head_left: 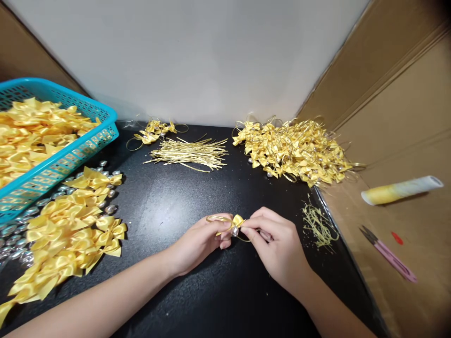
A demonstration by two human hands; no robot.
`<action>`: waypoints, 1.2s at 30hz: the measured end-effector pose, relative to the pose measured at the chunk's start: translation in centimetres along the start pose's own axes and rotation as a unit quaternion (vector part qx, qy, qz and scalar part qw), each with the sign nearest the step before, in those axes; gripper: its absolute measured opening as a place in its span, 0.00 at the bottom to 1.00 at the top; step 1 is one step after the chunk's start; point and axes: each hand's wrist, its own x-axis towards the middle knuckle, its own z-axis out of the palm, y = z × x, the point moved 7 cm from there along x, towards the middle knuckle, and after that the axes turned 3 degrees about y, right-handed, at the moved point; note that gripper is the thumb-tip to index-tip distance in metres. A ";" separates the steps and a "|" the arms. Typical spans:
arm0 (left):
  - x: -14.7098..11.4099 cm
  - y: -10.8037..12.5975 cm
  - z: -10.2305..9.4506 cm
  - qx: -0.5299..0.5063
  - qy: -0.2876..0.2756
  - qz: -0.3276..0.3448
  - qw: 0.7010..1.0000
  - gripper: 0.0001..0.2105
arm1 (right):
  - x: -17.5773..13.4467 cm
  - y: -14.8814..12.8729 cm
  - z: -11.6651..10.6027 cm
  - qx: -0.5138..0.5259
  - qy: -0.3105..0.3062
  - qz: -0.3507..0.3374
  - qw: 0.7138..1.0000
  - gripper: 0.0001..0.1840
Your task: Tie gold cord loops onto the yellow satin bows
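Yellow satin bow (238, 219) with a shiny oval silver bead (235, 231), held between two bare hands just over the glossy black tabletop (190, 291).
The left hand (204, 232) pinches the bow's left side, thumb against fingers, with a thin metallic gold cord (215, 218) looping out there; the right hand (278, 239) has thumb and forefinger pressed together at the right edge, though whether on ribbon or cord I cannot tell. Beyond them lies a bundle of straight gold cord lengths (190, 154).
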 end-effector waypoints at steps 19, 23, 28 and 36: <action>-0.2 0.0 -0.3 0.064 0.042 0.050 0.996 0.12 | -0.2 0.4 0.4 -0.032 0.040 0.018 0.999 0.09; -0.1 -0.1 -0.3 0.096 0.040 0.063 0.993 0.10 | -0.6 0.3 0.1 -0.075 0.076 0.010 0.994 0.07; -0.3 0.7 -0.5 0.176 0.082 0.122 0.973 0.13 | -1.5 -2.3 -1.0 -0.168 0.181 -0.122 0.961 0.06; -1.8 2.8 0.7 0.420 0.108 0.257 0.864 0.16 | -1.1 -1.5 0.3 -0.154 0.142 -0.062 0.976 0.05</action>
